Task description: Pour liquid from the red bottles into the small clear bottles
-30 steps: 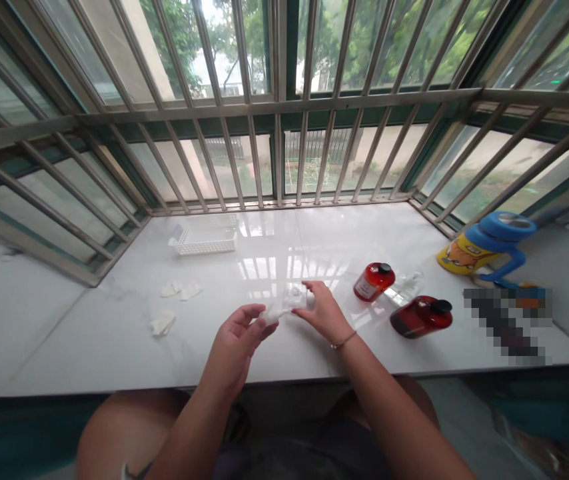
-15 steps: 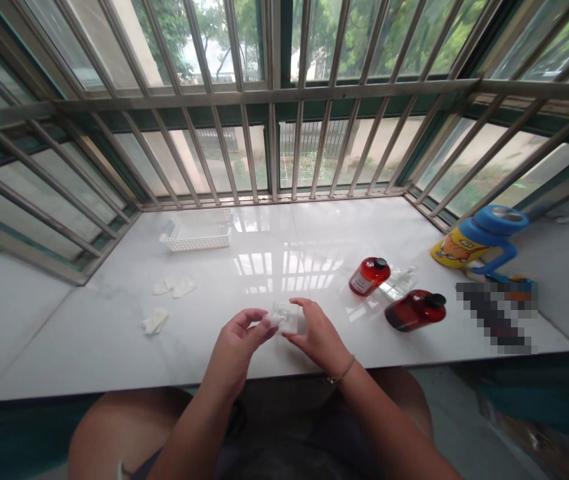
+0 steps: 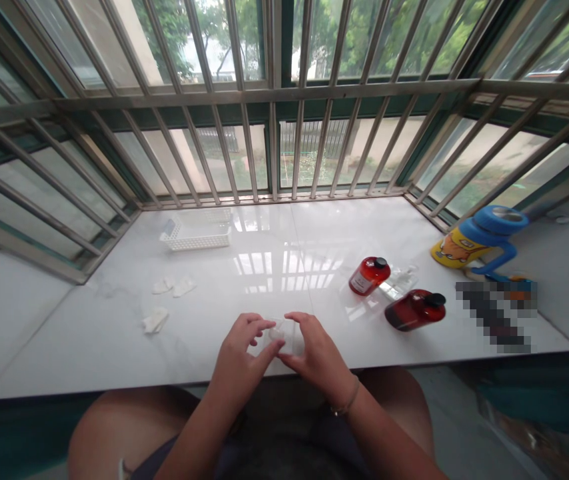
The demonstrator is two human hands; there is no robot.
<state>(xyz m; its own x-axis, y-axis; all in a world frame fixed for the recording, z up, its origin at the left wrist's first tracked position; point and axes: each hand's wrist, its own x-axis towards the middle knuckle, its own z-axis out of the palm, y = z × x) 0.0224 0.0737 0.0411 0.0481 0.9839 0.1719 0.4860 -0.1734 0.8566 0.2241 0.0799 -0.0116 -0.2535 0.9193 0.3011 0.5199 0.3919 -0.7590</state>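
Note:
Near the front edge of the counter, both hands meet at a small clear, squarish bottle point(image 3: 292, 337) with its neck end toward the left. My right hand point(image 3: 317, 343) grips the bottle's body from the right, thumb below and fingers above. My left hand point(image 3: 247, 343) has its thumb and fingertips curled around the neck end; the fingertips cover part of it. Whether a cap sits on the neck is too blurred to tell. To the right stand a red bottle with a black cap point(image 3: 368, 277) and a dark red bottle with a black cap point(image 3: 414, 311).
A white perforated basket point(image 3: 197, 239) lies at the back left. Several crumpled white tissue pieces point(image 3: 155, 321) lie on the left. Clear plastic items point(image 3: 398, 282) rest between the red bottles. At the right are a blue and yellow flask point(image 3: 479, 237) and a pixelated patch. Metal bars point(image 3: 274, 153) line the window.
Both hands have come slightly lower and closer together with the clear bottle. The left fingers have loosened from a pinch at the neck to a wider curl around it.

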